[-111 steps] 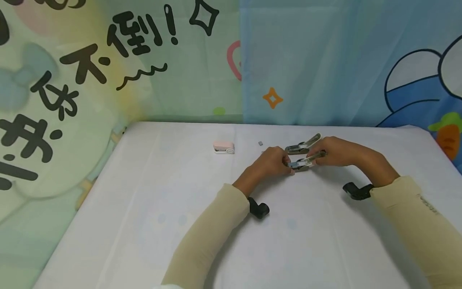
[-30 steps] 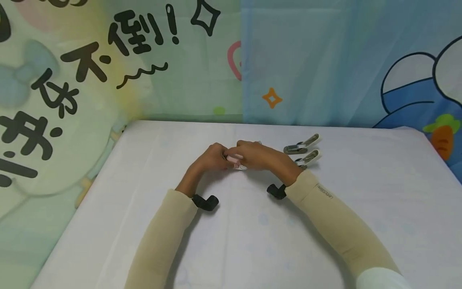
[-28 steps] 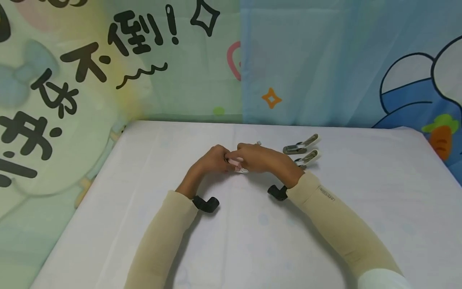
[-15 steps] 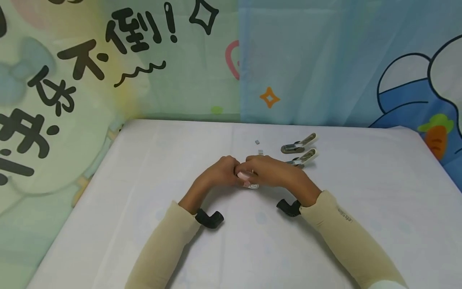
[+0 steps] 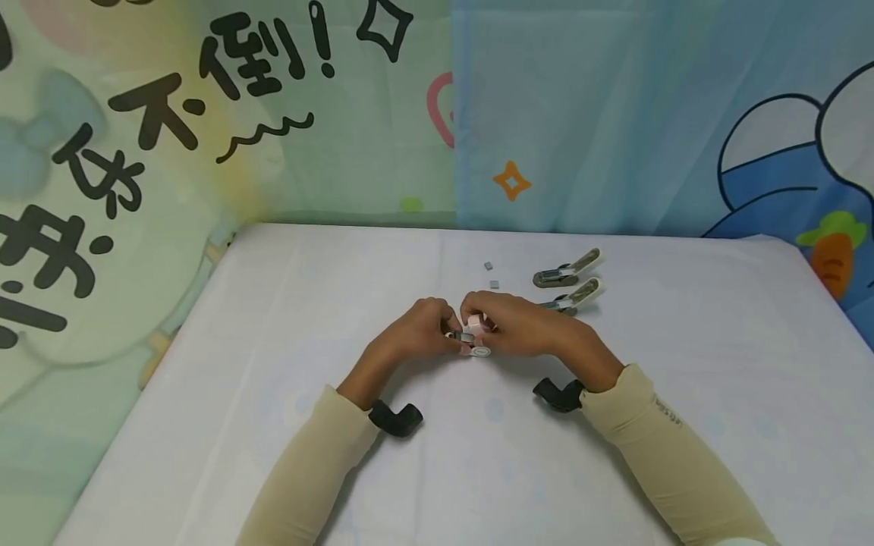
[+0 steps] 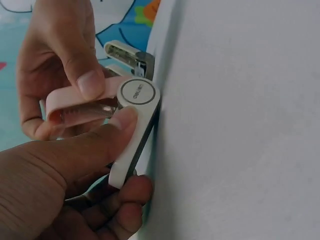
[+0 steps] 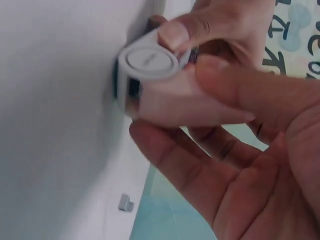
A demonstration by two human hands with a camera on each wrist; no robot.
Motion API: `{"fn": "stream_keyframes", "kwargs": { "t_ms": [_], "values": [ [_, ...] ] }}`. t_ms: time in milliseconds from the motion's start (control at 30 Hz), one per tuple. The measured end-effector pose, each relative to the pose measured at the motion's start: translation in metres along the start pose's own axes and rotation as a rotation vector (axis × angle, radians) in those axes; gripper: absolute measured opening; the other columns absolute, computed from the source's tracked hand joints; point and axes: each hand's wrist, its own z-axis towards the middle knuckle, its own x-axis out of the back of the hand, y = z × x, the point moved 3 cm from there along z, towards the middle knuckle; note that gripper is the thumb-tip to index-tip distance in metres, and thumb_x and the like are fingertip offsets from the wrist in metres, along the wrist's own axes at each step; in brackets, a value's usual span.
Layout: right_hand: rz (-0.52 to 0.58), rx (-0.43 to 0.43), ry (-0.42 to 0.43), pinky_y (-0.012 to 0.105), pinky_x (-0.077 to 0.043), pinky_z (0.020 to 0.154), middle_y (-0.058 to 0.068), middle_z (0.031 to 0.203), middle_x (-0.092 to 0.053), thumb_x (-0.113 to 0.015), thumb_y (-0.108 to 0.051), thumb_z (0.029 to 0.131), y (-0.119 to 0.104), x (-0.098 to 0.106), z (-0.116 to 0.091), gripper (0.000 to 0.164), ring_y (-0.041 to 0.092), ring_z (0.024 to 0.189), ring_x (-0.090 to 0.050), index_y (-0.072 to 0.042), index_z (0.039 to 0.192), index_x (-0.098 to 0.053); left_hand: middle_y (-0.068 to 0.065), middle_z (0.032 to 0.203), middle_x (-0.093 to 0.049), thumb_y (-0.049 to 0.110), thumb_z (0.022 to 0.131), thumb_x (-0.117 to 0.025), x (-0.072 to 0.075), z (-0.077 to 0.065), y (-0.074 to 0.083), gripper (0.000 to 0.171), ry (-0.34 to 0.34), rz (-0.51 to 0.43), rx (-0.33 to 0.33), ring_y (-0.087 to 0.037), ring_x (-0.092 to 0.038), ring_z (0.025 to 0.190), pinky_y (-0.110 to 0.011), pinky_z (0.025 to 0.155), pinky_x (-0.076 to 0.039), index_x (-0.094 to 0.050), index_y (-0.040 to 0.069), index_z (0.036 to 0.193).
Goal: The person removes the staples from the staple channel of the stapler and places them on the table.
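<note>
Both hands hold a small pink and white stapler just above the middle of the table. Its pink top arm is swung up from the white base, and a spring shows inside. My left hand pinches the base, the thumb beside the round hinge cap in the left wrist view. With thumb and fingers, my right hand grips the pink arm. Behind the right hand lie two grey-green and white staplers, a far one and a near one, both with raised arms.
Two small grey pieces like staple strips, one farther back and one nearer, lie beyond the hands. A white cloth covers the table. Printed curtains hang along its back and left edges.
Both hands left the grey-green staplers and took up the pink stapler, which lay closed farther back and left. It has come toward the front, and its top has swung open.
</note>
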Motion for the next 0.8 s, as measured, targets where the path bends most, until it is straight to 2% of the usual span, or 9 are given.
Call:
{"fn": "stream_keyframes", "kwargs": {
  "t_ms": [133,300,467,800],
  "values": [
    [0.041,-0.058,-0.023,0.034,-0.045,0.071,0.001,0.088,-0.054,-0.065,-0.001,0.089,0.003,0.006,-0.002,0.021,0.016,0.076,-0.052,-0.010,0.101,-0.050,-0.001,0.078,-0.063,0.012,0.077,-0.084,0.001,-0.001,-0.001,0.017,-0.061,-0.050,0.021,-0.012,-0.050,0.069,-0.023,0.060,-0.041,-0.072,0.005,0.086],
    [-0.022,-0.142,-0.064,0.032,-0.037,0.062,0.000,0.072,-0.046,-0.069,-0.002,0.084,0.007,0.013,-0.007,0.021,0.014,0.065,-0.043,-0.010,0.086,-0.050,-0.002,0.074,-0.064,0.006,0.077,-0.082,0.003,-0.003,-0.001,0.015,-0.120,-0.100,0.031,-0.011,-0.049,0.063,-0.024,0.058,-0.040,-0.071,0.006,0.087],
    [-0.087,-0.192,-0.137,0.031,-0.037,0.062,-0.001,0.074,-0.049,-0.071,-0.001,0.082,0.011,0.014,-0.009,0.020,0.014,0.069,-0.044,-0.011,0.075,-0.056,-0.002,0.072,-0.062,0.005,0.075,-0.084,0.003,-0.002,-0.001,0.015,-0.109,-0.098,0.033,-0.011,-0.047,0.063,-0.024,0.057,-0.039,-0.071,0.007,0.083],
    [-0.160,-0.258,-0.165,0.034,-0.045,0.073,-0.004,0.085,-0.061,-0.071,-0.007,0.085,0.013,0.015,-0.012,0.004,0.016,0.080,-0.051,-0.011,0.085,-0.071,-0.001,0.076,-0.064,0.010,0.075,-0.085,0.001,0.000,-0.002,0.017,-0.072,-0.084,0.043,-0.012,-0.050,0.066,-0.025,0.059,-0.041,-0.072,0.007,0.084]
  ]
}}
